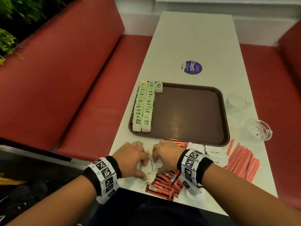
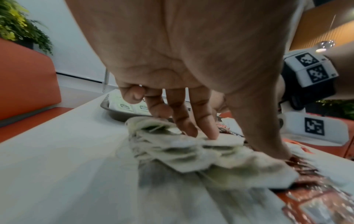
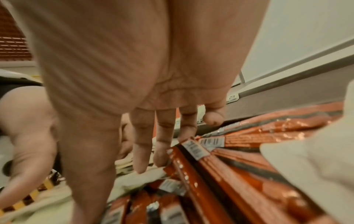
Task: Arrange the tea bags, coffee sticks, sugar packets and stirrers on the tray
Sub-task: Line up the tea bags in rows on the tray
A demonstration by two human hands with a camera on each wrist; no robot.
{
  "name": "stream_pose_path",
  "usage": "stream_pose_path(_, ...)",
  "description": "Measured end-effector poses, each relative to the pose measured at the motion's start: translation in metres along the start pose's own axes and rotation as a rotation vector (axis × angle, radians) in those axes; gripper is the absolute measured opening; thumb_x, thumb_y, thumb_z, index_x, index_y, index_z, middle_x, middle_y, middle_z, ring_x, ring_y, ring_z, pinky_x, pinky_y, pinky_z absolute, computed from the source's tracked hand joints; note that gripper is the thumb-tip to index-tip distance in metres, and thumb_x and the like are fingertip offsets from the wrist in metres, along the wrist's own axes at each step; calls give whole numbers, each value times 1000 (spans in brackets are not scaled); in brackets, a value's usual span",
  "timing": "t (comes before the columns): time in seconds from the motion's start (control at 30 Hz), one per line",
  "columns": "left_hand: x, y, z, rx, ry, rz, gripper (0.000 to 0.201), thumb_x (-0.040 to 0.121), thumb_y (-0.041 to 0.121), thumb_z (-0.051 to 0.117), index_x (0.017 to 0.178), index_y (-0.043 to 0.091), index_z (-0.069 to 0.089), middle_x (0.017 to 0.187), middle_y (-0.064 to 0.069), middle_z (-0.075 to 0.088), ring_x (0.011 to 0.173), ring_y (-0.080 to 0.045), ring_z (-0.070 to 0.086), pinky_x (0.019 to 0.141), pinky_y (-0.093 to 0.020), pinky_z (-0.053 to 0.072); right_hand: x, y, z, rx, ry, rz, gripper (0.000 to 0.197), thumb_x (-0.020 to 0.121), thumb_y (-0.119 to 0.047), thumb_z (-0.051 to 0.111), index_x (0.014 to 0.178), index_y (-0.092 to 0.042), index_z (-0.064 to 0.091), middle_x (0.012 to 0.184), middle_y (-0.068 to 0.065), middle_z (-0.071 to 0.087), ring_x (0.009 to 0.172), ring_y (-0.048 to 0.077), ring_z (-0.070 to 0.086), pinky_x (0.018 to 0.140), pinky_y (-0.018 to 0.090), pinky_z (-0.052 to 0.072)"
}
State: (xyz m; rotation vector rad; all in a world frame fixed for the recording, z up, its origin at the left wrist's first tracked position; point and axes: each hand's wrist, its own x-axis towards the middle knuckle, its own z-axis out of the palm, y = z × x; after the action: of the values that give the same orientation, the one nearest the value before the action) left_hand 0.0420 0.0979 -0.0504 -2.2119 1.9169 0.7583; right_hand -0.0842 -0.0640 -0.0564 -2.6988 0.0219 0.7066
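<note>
A brown tray [image 1: 187, 111] lies mid-table with two overlapping rows of green-tagged tea bags [image 1: 143, 105] along its left side and one more at the top. In front of it sits a loose pile of white tea bags [image 1: 149, 170] [image 2: 191, 154]. My left hand [image 1: 143, 168] [image 2: 249, 145] holds this pile between fingers and thumb. My right hand [image 1: 157, 162] [image 3: 134, 166] touches the pile's right side with straight fingers. Red coffee sticks [image 1: 164, 185] [image 3: 229, 166] lie under and beside the right hand. White sugar packets [image 1: 215, 154] and pink stirrers [image 1: 242, 162] lie further right.
Two clear glass cups [image 1: 236, 101] [image 1: 259, 129] stand to the right of the tray. A round purple sticker [image 1: 191, 67] marks the table's far half. Red benches [image 1: 81, 79] flank the narrow white table [image 1: 187, 38].
</note>
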Motion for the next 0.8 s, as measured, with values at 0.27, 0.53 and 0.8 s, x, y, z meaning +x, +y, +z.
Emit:
stream_pose_path(0.27,2,6,4,73,100,-44,39,77,64,61,102,34,60,107,13,56,108,-12,45,81,-31,28,-1,-5,-2,-112,59,10,25,87,-41,68,109,-29,71,116,-8,65,112,20,50,90,38,38)
stream_pose_path(0.53,7,0,-16,-37,210,-72,23,91,48,54,102,33,68,98,13,67,98,-12,51,89,-35,39,-1,2,-14,11,201,53,16,89,-32,60,100,-22,67,106,-3,66,104,19,52,92,37,42)
stream_pose_path(0.8,13,-5,-54,-225,456,-108,10,96,37,59,96,31,67,85,17,59,83,-3,50,70,-23,34,-4,18,-28,446,454,120,21,102,-24,40,93,-8,48,82,13,64,74,31,59,67,41,48)
